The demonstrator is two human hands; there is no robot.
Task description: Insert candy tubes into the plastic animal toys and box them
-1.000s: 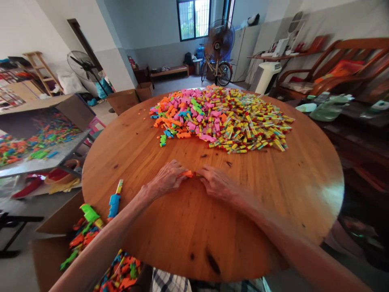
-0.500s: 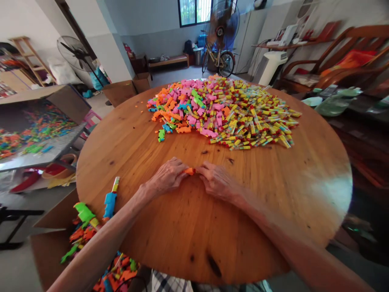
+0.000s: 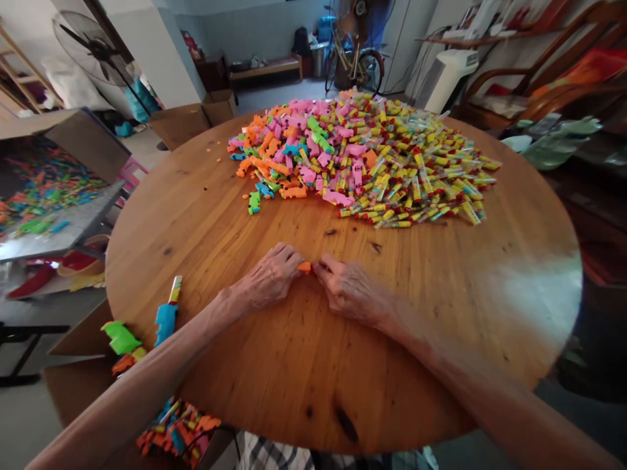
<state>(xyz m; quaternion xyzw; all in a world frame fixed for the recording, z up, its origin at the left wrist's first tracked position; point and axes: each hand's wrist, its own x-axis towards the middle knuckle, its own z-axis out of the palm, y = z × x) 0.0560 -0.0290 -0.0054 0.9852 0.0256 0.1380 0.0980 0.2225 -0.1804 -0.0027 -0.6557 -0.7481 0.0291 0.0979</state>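
Near the middle of the round wooden table (image 3: 235,241), my left hand (image 3: 275,275) is closed around a small orange plastic piece (image 3: 304,267), whose end shows at the fingertips. My right hand (image 3: 345,287) is closed just to the right, its fingertips at the end of that piece; what they pinch is too small to name. Behind both hands lies a heap of pink, orange, green and blue plastic pieces (image 3: 294,156), merging on the right into a heap of yellow-labelled clear tubes (image 3: 416,173).
A blue piece with a tube (image 3: 166,320) lies by the table's left edge. Below it, an open cardboard box (image 3: 73,385) holds many coloured pieces. Another box (image 3: 83,143) of pieces stands on a side table at left. A wooden chair (image 3: 529,91) is at right.
The camera view has tilted down and shifted slightly. Both hands stay together over the table, with the orange piece still at the left fingertips.
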